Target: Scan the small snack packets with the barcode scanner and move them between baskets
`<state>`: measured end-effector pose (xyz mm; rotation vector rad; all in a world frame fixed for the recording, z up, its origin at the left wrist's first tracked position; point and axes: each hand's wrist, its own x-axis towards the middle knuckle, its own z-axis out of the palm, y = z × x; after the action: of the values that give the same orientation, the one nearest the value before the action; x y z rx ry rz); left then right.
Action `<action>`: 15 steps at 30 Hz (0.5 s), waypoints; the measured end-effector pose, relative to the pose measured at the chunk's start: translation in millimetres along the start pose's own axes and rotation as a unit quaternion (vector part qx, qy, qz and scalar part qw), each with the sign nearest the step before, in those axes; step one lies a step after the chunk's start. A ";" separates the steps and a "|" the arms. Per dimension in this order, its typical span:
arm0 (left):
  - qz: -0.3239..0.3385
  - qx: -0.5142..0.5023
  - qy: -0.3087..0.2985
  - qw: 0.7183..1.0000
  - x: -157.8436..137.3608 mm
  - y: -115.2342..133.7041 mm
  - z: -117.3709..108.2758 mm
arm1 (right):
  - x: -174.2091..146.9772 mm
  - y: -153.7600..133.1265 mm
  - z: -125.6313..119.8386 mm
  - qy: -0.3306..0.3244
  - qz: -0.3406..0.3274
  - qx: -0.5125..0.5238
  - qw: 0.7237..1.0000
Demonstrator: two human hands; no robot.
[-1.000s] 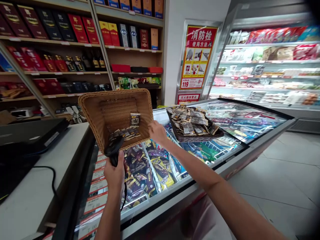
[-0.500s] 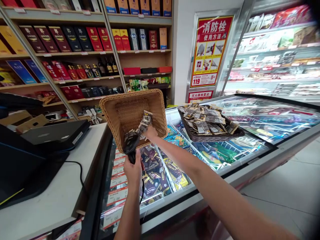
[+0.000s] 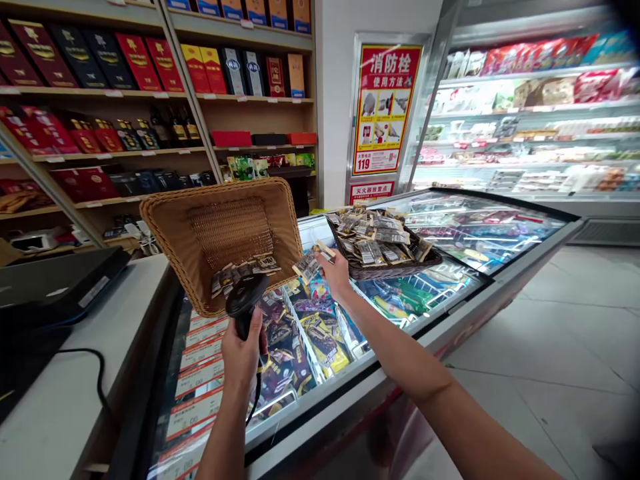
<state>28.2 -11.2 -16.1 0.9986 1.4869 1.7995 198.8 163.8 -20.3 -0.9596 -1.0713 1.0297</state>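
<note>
My left hand [image 3: 243, 347] is wrapped round the handle of a black barcode scanner [image 3: 246, 297], its head in front of the tan wicker basket [image 3: 233, 223]. That basket is tipped toward me, with several small snack packets [image 3: 240, 272] at its bottom. Between the two baskets, my right hand [image 3: 334, 270] is closed on small snack packets [image 3: 309, 265] with pale edges; how many is unclear. Just beyond it, a dark brown woven basket [image 3: 395, 270] holds a heap of similar packets [image 3: 370, 233].
Under both baskets is a glass-topped chest freezer [image 3: 465, 270] filled with packaged goods. A white counter [image 3: 65, 400] with black equipment [image 3: 60, 280] stands at left. Boxed goods line shelves [image 3: 190, 97] behind, and a lit refrigerated display [image 3: 530, 120] is at back right.
My right hand has come out of the tan basket and moved right with snack packets, toward the dark basket. My left hand still holds the scanner. The camera view has turned right.
</note>
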 end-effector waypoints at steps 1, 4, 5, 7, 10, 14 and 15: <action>0.000 -0.008 -0.008 1.000 -0.7 1.0 0.5 | 0.4 -0.8 0.1 0.007 0.009 0.028 1.000; -0.005 -0.016 -0.028 0.999 -2.7 4.2 1.1 | 1.0 -3.9 2.2 0.026 0.025 0.075 0.997; -0.009 -0.018 -0.033 0.999 -3.4 5.2 1.1 | 0.8 -4.8 2.6 0.031 0.030 0.083 0.996; -0.022 -0.027 -0.043 0.998 -4.9 6.4 0.8 | 0.1 -5.8 2.8 0.036 0.043 0.096 0.994; -0.045 -0.053 -0.069 0.995 -6.1 6.4 0.1 | 0.3 -6.7 1.8 0.042 0.059 0.100 0.992; -0.069 -0.052 -0.135 0.987 -6.4 4.5 -1.0 | 3.1 -8.5 -1.2 0.060 0.061 0.079 0.993; -0.075 -0.048 -0.151 0.985 -6.8 4.3 -1.1 | 3.7 -9.2 -2.4 0.061 0.061 0.075 0.993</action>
<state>31.1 -18.3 -13.2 1.0300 1.2419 1.5226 203.4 164.9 -11.2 -0.9605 -0.8306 1.1201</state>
